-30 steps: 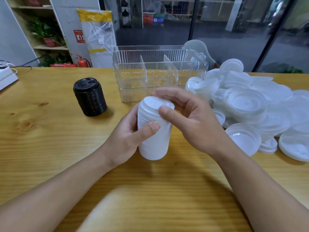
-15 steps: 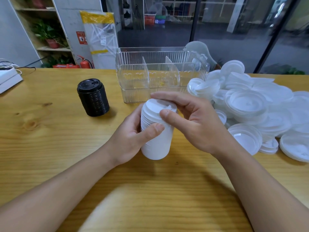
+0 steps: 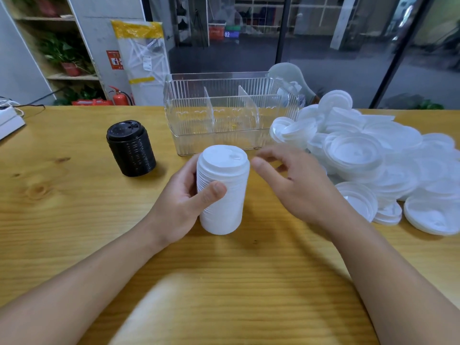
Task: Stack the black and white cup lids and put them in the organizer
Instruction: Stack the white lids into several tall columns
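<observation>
A tall stack of white lids (image 3: 224,188) stands upright on the wooden table (image 3: 74,220) at the centre. My left hand (image 3: 181,202) grips its side, thumb across the front. My right hand (image 3: 293,185) hovers just right of the stack with relaxed fingers, blurred and holding nothing. A stack of black lids (image 3: 130,148) stands to the left. The clear organizer (image 3: 194,135), split by two dividers, sits behind the white stack. A heap of loose white lids (image 3: 368,158) covers the table at the right.
A white box (image 3: 10,123) with a cable lies at the table's far left edge. Behind the table are a shelf with plants (image 3: 67,56), a fire extinguisher (image 3: 120,97) and glass walls.
My right hand has come off the top of the white stack and moved to the right. My left hand keeps its grip on the stack.
</observation>
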Demonstrator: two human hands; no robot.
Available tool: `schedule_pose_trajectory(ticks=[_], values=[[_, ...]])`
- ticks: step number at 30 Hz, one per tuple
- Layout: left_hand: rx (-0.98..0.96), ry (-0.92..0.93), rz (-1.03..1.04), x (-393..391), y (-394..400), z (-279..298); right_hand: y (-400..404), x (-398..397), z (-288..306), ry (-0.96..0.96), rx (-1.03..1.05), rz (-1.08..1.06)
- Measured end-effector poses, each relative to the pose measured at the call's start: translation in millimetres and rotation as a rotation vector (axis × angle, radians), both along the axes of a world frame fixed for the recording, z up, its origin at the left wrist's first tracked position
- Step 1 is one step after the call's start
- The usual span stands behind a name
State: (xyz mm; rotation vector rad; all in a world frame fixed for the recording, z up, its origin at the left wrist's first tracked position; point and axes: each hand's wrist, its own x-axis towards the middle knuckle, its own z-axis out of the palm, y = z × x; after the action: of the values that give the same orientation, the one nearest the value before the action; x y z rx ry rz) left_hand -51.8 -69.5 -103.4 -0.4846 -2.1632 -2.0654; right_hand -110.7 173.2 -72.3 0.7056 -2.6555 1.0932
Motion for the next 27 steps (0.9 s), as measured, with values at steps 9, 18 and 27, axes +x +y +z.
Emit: schedule_pose_trajectory(ticks=[9, 18, 27], values=[[-0.007, 0.001, 0.061, -1.9, -0.3, -2.5, 16.1, 0.9, -15.6, 0.315, 0.524, -0.372], [-0.052, 0.001, 0.079, -6.0, 16.7, 3.9, 42.0, 15.6, -40.4, 0.383, 0.715, -0.41], [0.014, 0.02, 0.125, -7.7, 48.6, 6.2, 44.9, 9.3, -48.5, 0.389, 0.441, -0.359]])
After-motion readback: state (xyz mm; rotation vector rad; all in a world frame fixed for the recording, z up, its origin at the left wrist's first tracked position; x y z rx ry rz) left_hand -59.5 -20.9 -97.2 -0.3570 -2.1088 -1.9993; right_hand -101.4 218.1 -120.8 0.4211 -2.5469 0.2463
